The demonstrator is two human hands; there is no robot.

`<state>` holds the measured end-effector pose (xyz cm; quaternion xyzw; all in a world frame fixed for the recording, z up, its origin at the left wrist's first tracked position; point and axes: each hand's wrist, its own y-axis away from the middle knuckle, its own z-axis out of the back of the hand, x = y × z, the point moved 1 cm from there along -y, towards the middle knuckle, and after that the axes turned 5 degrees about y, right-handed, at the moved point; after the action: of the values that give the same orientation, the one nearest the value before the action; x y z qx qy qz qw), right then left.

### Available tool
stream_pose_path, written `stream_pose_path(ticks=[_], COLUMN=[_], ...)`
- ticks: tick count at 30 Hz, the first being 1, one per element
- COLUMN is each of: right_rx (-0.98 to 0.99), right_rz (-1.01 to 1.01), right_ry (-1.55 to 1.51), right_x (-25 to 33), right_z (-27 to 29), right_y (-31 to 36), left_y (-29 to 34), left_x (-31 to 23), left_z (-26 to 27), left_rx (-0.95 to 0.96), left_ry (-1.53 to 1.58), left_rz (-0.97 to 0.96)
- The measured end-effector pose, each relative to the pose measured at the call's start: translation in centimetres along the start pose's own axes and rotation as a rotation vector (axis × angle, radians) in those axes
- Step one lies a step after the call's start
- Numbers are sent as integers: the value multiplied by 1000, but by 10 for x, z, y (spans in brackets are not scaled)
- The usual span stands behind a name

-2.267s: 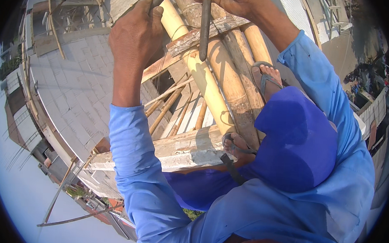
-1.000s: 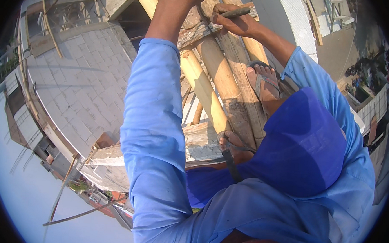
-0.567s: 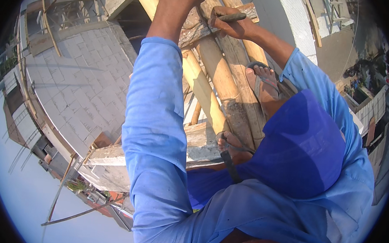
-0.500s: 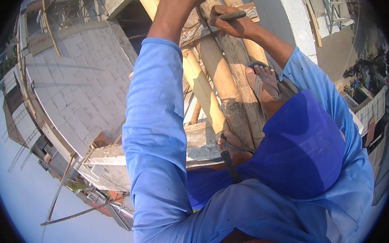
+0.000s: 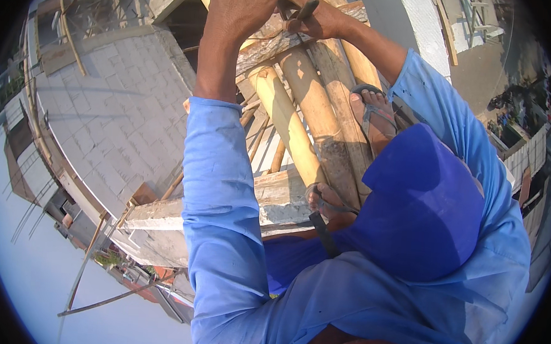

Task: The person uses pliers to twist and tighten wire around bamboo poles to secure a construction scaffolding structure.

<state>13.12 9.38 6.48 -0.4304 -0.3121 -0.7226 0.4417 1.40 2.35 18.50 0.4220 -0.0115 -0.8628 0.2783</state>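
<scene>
At the top of the view, my left hand (image 5: 243, 9) is closed beside my right, its fingers partly cut off by the picture's edge; what they hold is hidden. My right hand (image 5: 321, 20) is wrapped round a dark-handled tool (image 5: 307, 10), its blunt end sticking out past the thumb. Both hands are close together above a rough wooden crosspiece (image 5: 263, 54). That crosspiece lies over several bamboo poles (image 5: 319, 103), and a paler pole (image 5: 284, 119) runs beside them.
My sandalled feet (image 5: 378, 118) stand on the poles, with gaps between them. Left lies a grey block surface (image 5: 117, 107) below a concrete edge (image 5: 223, 213). Thin bamboo props (image 5: 87, 262) stand at lower left. A white wall (image 5: 423, 36) rises at upper right.
My left hand has come down and back toward me, now beside the right. My right hand has shifted slightly left and up, still holding the dark-handled tool. My feet have not moved.
</scene>
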Motion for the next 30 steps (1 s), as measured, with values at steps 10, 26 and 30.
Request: stream_pose_path(ticks=[10,26,30], right_rx=[88,160,114], right_rz=[64,144,157], right_ry=[-121,-299,-340], right_x=[5,8,2], right_z=[6,-4,-3], right_y=[-13,-34,-35], left_y=[80,-13,-7], left_x=[121,68,37], left_z=[-48,-33,-37], left_rx=[-302,-270,-510], left_ry=[765,612,207], left_rz=[284,-296,-351])
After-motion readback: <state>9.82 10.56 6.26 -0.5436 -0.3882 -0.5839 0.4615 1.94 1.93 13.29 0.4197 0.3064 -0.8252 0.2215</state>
